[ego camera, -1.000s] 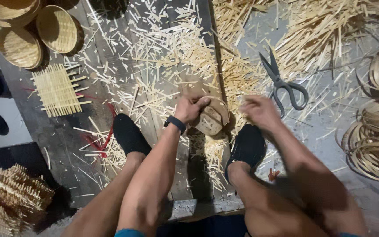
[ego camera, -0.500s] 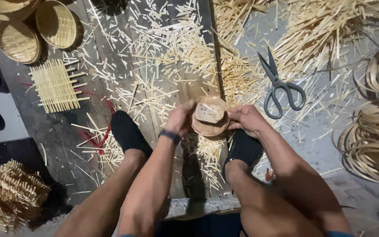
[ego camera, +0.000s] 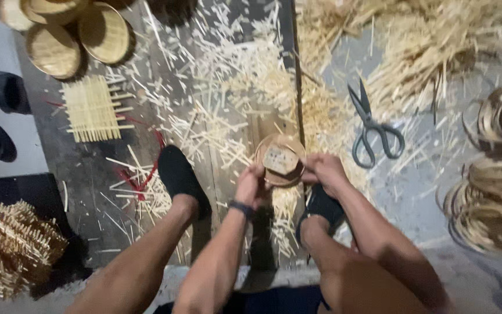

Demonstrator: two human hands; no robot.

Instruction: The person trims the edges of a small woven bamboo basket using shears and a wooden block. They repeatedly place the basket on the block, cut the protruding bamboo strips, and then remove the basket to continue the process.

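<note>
The floor point(ego camera: 216, 87) under you is dark planks buried in pale bamboo offcuts, thickest from twelve to two o'clock. At three o'clock lie the coils of split cane point(ego camera: 489, 203); at eight o'clock sits a bundle of woven mats point(ego camera: 7, 250). At eleven o'clock a stack of finished small baskets point(ego camera: 71, 35) rests just above a flat woven square point(ego camera: 91, 109). The scissors point(ego camera: 373, 125) lie blades up at one o'clock, near your right side.

The round basket base point(ego camera: 280, 160) is at the centre, held up off the floor between your feet, tilted toward you.

As a judgement: the grip is only at the rim, so a hard press on one side could flex the weave and spring a strip loose, or tip the piece out of your fingers into the litter. The loose splinters around your socked feet could also prick you if you shift, and a blind reach to the right could land on the blades.

Your left hand point(ego camera: 250, 185) pinches the base at its seven o'clock edge, wrist bent inward, forearm running up between your knees. Your right hand point(ego camera: 323, 171) clasps the four o'clock edge, fingers curled over the rim, elbow out past your right knee.
</note>
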